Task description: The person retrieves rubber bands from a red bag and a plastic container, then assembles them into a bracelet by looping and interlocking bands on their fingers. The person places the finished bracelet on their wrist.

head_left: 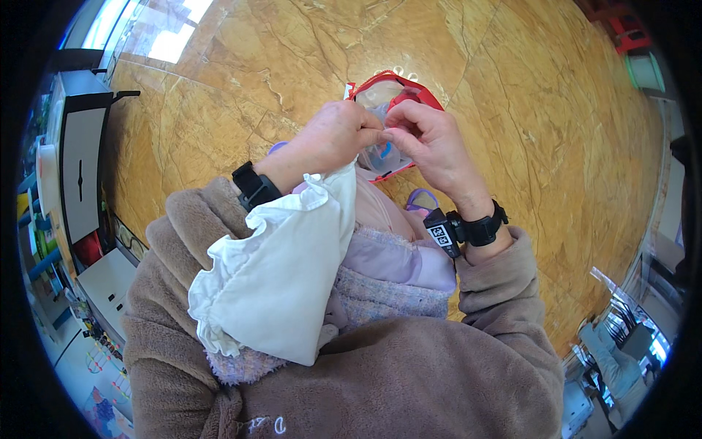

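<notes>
My left hand (pixel 338 137) and my right hand (pixel 433 146) meet over a clear bag with red trim (pixel 404 174), thumbs and fingertips pinched together. Whatever lies between the fingertips is hidden or too small to make out. Inside the bag, clear plastic pieces (pixel 381 162) with a bit of blue are partly visible, along with something red behind my right fingers. A white cloth with a ruffled edge (pixel 285 267) drapes across my lap; its upper end narrows and passes under my left wrist. I cannot tell whether the left hand grips it.
Lilac and speckled fabric (pixel 395 282) lies on my lap beneath the cloth. A purple slipper (pixel 423 199) shows by the bag on the tan, marble-patterned floor (pixel 526 95). A cabinet (pixel 80 157) stands at left. A red stool (pixel 625 33) and a green-rimmed container (pixel 645 71) are far right.
</notes>
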### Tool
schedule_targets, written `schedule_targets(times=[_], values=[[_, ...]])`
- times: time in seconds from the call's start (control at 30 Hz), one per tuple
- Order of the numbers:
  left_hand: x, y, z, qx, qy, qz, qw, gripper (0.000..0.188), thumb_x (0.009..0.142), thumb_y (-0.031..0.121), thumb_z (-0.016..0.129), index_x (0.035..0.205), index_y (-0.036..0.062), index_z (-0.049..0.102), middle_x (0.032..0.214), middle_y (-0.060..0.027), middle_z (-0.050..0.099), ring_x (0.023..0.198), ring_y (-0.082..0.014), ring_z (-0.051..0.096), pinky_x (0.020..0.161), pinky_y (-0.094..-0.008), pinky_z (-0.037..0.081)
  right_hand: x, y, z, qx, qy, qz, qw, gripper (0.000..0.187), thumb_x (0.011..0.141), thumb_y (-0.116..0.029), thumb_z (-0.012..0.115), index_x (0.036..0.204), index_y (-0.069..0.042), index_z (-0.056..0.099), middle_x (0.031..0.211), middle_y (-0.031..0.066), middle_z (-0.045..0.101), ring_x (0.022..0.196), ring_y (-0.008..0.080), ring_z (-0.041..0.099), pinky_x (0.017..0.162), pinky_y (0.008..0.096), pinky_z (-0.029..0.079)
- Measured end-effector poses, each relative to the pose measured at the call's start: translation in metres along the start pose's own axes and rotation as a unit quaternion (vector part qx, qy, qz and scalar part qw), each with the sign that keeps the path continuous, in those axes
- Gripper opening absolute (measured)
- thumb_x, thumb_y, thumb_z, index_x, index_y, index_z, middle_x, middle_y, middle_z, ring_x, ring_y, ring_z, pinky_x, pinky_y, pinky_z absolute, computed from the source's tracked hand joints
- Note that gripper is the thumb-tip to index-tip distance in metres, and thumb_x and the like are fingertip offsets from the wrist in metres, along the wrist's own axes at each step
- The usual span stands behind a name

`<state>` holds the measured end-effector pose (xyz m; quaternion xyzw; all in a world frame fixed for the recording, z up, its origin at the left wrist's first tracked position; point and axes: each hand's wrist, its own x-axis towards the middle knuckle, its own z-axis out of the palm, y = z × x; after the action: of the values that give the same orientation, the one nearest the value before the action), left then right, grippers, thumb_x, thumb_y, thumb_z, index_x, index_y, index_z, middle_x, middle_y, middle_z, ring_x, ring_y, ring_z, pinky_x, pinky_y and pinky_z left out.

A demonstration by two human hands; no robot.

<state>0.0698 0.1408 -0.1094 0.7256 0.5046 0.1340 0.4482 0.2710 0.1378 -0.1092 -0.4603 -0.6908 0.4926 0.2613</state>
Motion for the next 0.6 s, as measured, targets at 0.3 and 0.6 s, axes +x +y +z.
schedule_targets(times=[0.3, 0.6], values=[[0.004, 0.002, 0.006, 0.077, 0.036, 0.036, 0.996, 0.021, 0.081, 0.025, 0.071, 0.082, 0.0040, 0.073, 0.074, -0.0208, 0.065, 0.075, -0.0371, 0.066, 0.068, -0.0463, 0.050, 0.005, -0.002, 0.003, -0.144, 0.005, -0.061, 0.988, 0.015, 0.087, -0.017, 0.062, 0.081, -0.004, 0.059, 0.071, 0.0181, 0.061, 0.069, 0.0376, 0.060, 0.058, 0.0461, 0.044], [0.011, 0.018, 0.005, 0.080, -0.027, -0.027, 0.996, 0.019, 0.080, 0.022, 0.070, 0.083, 0.0035, 0.072, 0.081, -0.0210, 0.066, 0.079, -0.0368, 0.066, 0.070, -0.0459, 0.051, 0.002, 0.012, 0.000, -0.050, -0.009, -0.008, 0.999, 0.017, 0.088, -0.018, 0.059, 0.081, -0.002, 0.060, 0.069, 0.0180, 0.059, 0.065, 0.0361, 0.059, 0.056, 0.0430, 0.042]])
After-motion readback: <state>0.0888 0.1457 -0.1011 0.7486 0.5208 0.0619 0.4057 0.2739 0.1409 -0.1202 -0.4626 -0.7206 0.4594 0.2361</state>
